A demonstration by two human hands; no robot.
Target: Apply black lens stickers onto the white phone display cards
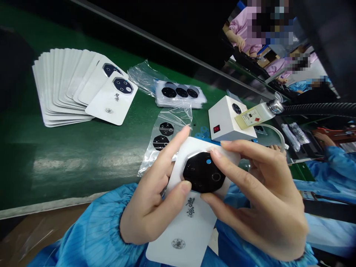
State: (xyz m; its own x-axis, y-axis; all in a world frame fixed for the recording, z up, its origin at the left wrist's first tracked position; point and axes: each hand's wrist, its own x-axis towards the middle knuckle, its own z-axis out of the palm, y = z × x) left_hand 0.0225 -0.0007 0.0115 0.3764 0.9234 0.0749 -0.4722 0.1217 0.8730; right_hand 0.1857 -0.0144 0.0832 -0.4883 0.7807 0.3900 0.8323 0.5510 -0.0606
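Both hands hold a white phone back panel (pixel 189 230) up over the green bench, with a black octagonal camera lens plate (pixel 203 172) on it. My left hand (pixel 150 196) grips the panel's left side, its thumb at the plate's lower left edge. My right hand (pixel 258 193) pinches the panel's right side, with fingertips along the plate's upper and lower edges. To the left lies a fanned stack of white panels (pixel 61 83), and a loose panel with a dark lens plate (pixel 111 100) rests on it.
A clear bag with black lens plates (pixel 164 137) lies beside my hands, behind it a bagged stack of plates (pixel 179 94). Further right stand a white box with a red switch (pixel 228 118) and a nozzle on a black hose (pixel 306 109). Co-workers in blue and pink (pixel 244 33) sit beyond.
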